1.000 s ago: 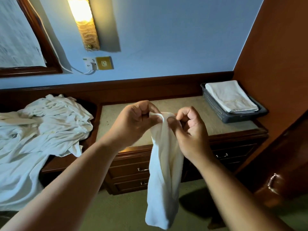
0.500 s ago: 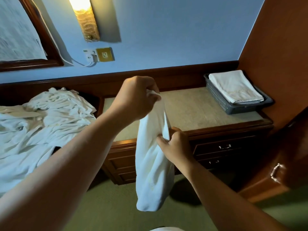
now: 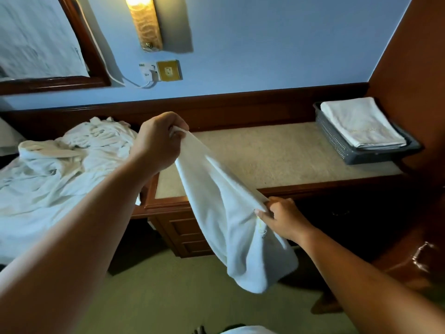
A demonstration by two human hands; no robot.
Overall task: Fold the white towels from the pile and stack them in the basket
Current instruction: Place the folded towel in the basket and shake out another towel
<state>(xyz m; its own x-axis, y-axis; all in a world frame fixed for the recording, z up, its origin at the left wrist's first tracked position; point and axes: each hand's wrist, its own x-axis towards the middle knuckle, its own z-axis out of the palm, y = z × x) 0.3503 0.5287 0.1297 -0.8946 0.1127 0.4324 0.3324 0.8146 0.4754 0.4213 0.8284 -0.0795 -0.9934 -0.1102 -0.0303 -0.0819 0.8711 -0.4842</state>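
Between my two hands hangs the white terry towel (image 3: 231, 227), stretched on a slant in the air in front of the wooden drawer unit and over the near edge of its beige tabletop (image 3: 301, 155). My left hand (image 3: 159, 141) is up high, fingers curled tight round the upper corner. My right hand (image 3: 281, 218) is lower and nearer me, pinching the edge between thumb and fingers. I judge this to be the opening-out step: one edge is pulled taut, no fold is made yet, and the rest sags in a bunched loop below my right hand. The next move calls for finding the free corners and either laying the cloth flat on the tabletop or bringing corner to corner, keeping both grips so the edge stays straight. Far right on the tabletop stands the dark grey perforated plastic basket (image 3: 337, 145), with a folded white towel (image 3: 361, 121) lying flat in it. Well apart on the left is the crumpled pile of white towels (image 3: 72, 150). The hanging end hides its own corners, and my left fingertips are buried in the cloth. I cannot tell how many towels the basket or the pile holds, nor what the pile rests on. A white shape (image 3: 243, 330) is cut off at the bottom edge, and I cannot identify it.
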